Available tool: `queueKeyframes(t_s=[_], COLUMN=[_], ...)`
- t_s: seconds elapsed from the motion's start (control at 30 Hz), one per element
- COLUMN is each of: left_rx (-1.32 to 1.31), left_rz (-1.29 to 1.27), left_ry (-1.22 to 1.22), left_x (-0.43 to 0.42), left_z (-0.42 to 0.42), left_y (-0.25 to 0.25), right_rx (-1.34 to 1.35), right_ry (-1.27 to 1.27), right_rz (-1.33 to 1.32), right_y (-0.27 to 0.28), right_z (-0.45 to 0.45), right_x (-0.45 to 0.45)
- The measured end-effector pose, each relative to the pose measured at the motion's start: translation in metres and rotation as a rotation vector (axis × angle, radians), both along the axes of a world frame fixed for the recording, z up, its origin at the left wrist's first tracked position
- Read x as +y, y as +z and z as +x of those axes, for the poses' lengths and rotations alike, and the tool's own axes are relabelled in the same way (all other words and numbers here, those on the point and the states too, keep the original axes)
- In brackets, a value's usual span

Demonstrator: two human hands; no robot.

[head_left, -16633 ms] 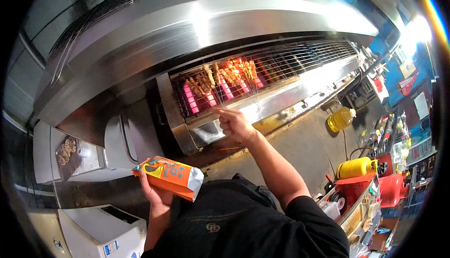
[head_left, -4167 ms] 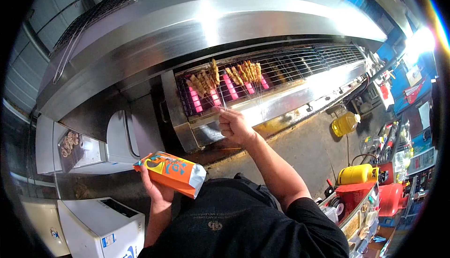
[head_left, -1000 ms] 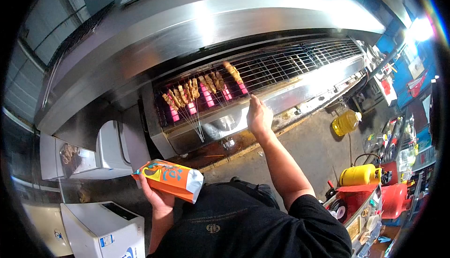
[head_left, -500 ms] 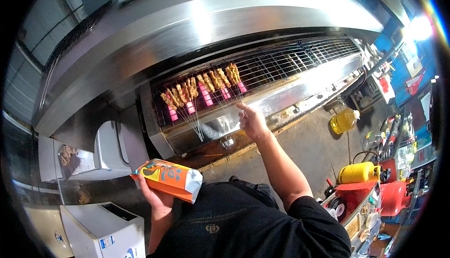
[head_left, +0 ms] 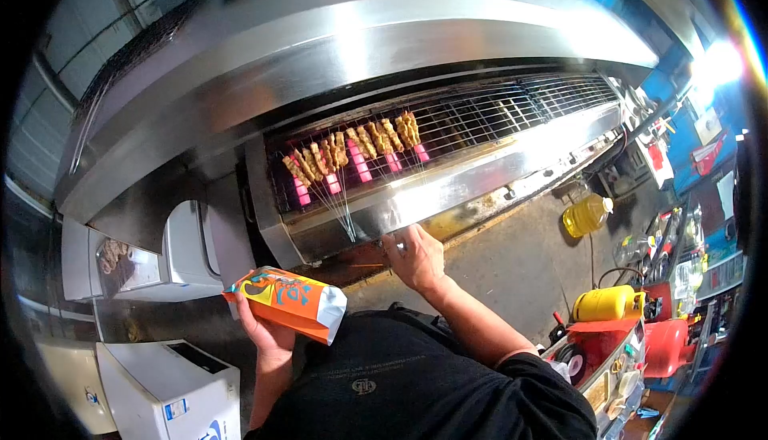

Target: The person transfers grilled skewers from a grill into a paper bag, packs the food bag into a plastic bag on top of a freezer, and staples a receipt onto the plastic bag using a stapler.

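Observation:
My left hand (head_left: 270, 332) grips an orange paper bag (head_left: 290, 300) with yellow and blue print and a white end. It is held low on the left, before my black shirt. My right hand (head_left: 418, 258) is at the lower front of the grill (head_left: 448, 174), its fingers closed round a metal control knob (head_left: 399, 245) that they partly cover. Several meat skewers (head_left: 365, 141) lie side by side on the left part of the grate (head_left: 496, 108). Their bare metal ends point toward me over the front edge. Pink-glowing burners (head_left: 358, 166) show beneath the meat.
A steel hood (head_left: 264, 80) overhangs the grill. On the floor at right stand an oil jug (head_left: 588, 216), a yellow gas cylinder (head_left: 608, 304) and a red cylinder (head_left: 668, 348). White appliances (head_left: 172, 392) stand at lower left. A cluttered cart (head_left: 612, 380) is at lower right.
My right hand has moved down from the skewer ends at the grill's front edge to the knob below. My left hand keeps hold of the paper bag. The skewers lie as before.

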State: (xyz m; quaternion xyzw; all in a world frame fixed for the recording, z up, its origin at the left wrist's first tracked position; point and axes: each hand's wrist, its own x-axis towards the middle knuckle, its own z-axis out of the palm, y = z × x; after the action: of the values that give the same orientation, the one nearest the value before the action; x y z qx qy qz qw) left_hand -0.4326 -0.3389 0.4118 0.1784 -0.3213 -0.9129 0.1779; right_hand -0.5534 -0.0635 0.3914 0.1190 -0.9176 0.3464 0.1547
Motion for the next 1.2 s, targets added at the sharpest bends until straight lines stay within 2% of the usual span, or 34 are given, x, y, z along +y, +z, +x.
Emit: queueKeyframes(t_s=[0.03,0.07,0.13,0.3,0.43,0.67,0.7,0.73,0.77,0.8,0.87,0.9,0.93,1.0,1.07,1.13,1.2], left_rx=[0.018,0.015,0.009,-0.021,0.023,-0.041,-0.042,-0.039,-0.038,-0.031,-0.024,-0.045,-0.067,-0.065,-0.064,-0.085,-0.080], left_rz=[-0.007,-0.007,0.033,0.008,-0.009,0.052,0.071,0.086,0.089,0.065,0.040,0.008,-0.023,-0.016,-0.008,-0.010,-0.014], left_ry=[0.003,0.001,0.011,-0.012,-0.020,0.011,0.005,-0.005,-0.002,0.005,0.015,-0.011,-0.038,-0.032,-0.025,-0.023,-0.016], left_x=[-0.002,-0.004,-0.008,-0.012,-0.018,-0.025,-0.025,-0.026,-0.027,-0.027,-0.027,-0.025,-0.023,-0.021,-0.021,-0.023,-0.028], left_z=[0.000,0.000,0.000,0.001,0.000,0.007,0.009,0.008,0.008,0.008,0.008,0.010,0.010,0.006,0.006,0.007,0.009], left_y=[-0.003,-0.007,-0.012,-0.008,-0.010,-0.009,-0.010,-0.011,-0.012,-0.015,-0.010,-0.003,0.003,0.006,0.007,0.006,-0.001], right_rx=[0.065,0.052,0.218,-0.179,-0.325,-0.176,-0.117,-0.055,-0.080,-0.080,-0.745,-0.795,-0.797,-0.964,-0.982,-0.954,-0.923], right_ry=[0.040,0.006,-0.073,-0.113,-0.153,-0.172,-0.102,-0.036,-0.044,-0.041,0.006,-0.021,-0.022,0.037,0.060,-0.017,-0.083], right_rz=[-0.007,0.080,0.258,0.435,0.370,0.299,0.199,0.093,-0.208,-0.206,-1.202,-1.362,-1.362,-1.572,-1.580,-1.470,-1.488], right_y=[0.001,0.007,0.008,-0.005,0.002,-0.006,-0.023,-0.017,-0.013,-0.008,0.003,0.012,0.009,-0.007,-0.017,-0.021,-0.022], right_z=[-0.006,-0.010,-0.031,-0.065,-0.077,-0.091,-0.098,-0.100,-0.094,-0.092,-0.089,-0.085,-0.085,-0.092,-0.092,-0.090,-0.082], right_x=[0.000,0.000,0.000,-0.014,-0.023,-0.005,0.002,0.001,-0.002,-0.003,-0.007,-0.015,-0.014,-0.009,-0.008,-0.009,-0.012])
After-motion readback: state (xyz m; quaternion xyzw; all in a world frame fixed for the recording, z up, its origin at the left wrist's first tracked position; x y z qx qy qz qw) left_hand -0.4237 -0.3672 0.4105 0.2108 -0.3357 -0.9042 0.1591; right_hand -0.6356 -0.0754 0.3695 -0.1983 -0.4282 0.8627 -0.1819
